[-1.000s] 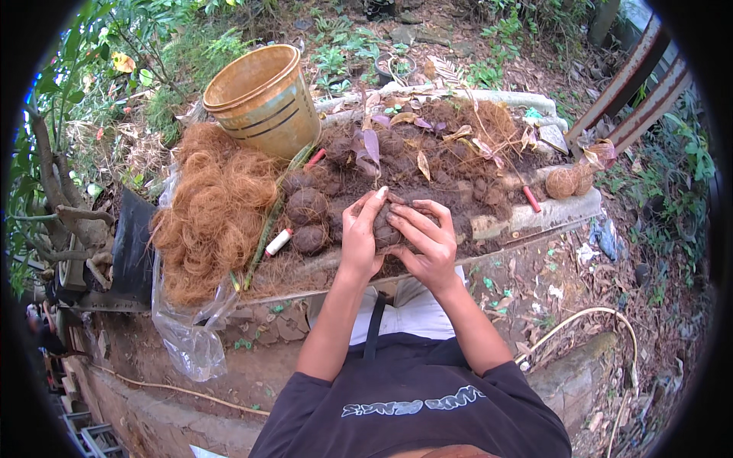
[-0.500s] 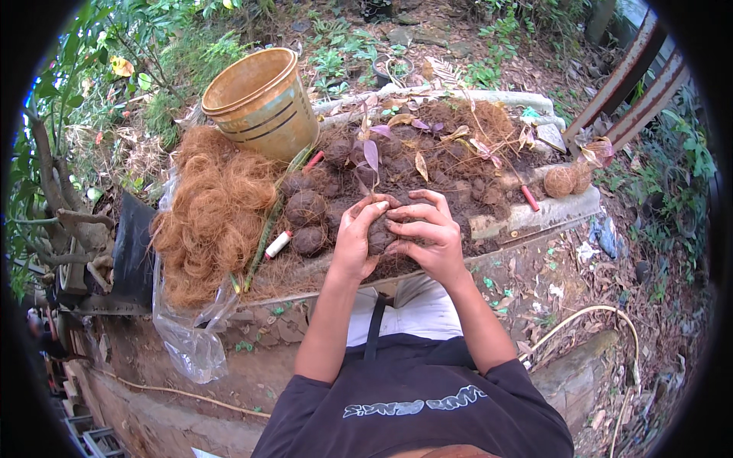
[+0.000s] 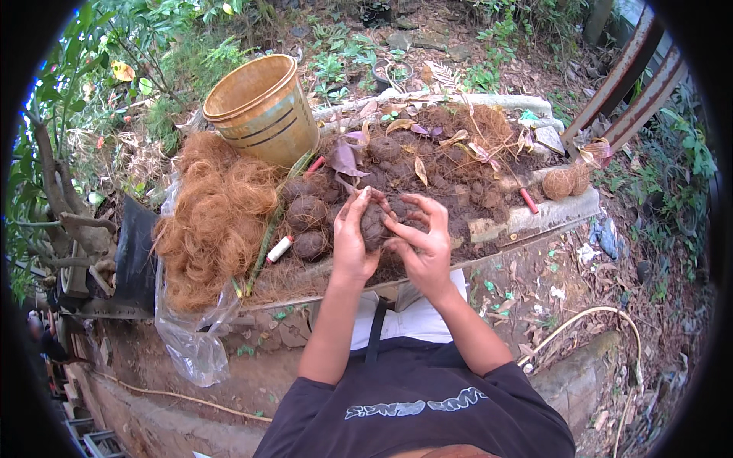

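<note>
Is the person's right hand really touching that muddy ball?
Touching. The head view shows the right hand curled in, its front end meeting the right side of the dark muddy ball with no gap.

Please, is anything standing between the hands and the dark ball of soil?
Nothing visible does: the left hand and the right hand both touch the dark ball directly, one on each side. Its underside is hidden.
</note>
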`<state>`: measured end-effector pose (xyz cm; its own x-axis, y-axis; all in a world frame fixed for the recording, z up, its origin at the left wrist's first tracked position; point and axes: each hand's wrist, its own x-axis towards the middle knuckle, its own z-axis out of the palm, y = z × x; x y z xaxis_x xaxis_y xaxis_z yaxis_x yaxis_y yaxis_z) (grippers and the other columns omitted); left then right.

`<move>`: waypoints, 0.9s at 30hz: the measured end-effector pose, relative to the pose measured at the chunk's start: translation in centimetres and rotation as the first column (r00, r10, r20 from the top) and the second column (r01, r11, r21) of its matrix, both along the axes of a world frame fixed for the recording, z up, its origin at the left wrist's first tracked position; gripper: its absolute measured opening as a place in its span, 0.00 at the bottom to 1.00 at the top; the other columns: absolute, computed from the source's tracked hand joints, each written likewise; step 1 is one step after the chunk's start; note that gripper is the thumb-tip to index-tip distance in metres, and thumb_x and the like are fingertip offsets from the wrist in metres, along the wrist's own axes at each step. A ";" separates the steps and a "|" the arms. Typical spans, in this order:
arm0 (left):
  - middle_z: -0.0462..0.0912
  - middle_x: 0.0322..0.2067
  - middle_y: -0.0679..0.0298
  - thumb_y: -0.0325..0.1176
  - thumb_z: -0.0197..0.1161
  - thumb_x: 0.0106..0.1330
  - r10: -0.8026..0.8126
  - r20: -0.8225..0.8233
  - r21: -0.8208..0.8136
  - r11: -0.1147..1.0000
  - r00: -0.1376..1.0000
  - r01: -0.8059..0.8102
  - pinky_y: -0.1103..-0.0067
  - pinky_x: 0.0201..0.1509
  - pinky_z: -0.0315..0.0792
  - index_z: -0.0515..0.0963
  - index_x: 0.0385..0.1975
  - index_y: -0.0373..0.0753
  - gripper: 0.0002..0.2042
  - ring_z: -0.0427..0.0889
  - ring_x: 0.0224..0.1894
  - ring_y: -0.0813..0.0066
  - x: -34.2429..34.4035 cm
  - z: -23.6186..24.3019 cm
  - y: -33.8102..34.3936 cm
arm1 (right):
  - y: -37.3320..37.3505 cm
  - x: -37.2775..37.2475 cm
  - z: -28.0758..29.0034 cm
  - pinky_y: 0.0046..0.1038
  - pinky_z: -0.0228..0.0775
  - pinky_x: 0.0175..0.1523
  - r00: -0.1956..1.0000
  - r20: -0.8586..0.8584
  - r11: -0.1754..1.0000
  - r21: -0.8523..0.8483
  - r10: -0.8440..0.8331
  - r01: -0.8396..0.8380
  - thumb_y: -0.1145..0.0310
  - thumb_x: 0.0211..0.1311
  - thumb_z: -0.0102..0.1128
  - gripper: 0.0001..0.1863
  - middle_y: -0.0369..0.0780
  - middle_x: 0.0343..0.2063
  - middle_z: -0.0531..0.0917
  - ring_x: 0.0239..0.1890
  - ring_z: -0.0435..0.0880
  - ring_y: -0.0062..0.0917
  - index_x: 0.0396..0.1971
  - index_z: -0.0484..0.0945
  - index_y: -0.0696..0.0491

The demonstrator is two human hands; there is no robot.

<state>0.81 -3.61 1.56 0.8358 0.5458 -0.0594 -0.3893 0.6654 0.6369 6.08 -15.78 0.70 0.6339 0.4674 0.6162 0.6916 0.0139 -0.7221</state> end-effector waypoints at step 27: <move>0.81 0.36 0.61 0.19 0.59 0.57 0.202 -0.029 0.730 0.673 0.979 -0.117 0.79 0.46 0.75 0.77 0.46 0.29 0.15 0.81 0.36 0.76 -1.3 1.2 1.0 | -0.4 3.7 -0.1 0.31 0.70 0.56 0.874 -0.480 0.992 0.049 -0.081 0.119 0.68 0.58 0.64 0.17 0.41 0.42 0.84 0.49 0.81 0.31 0.47 0.81 0.54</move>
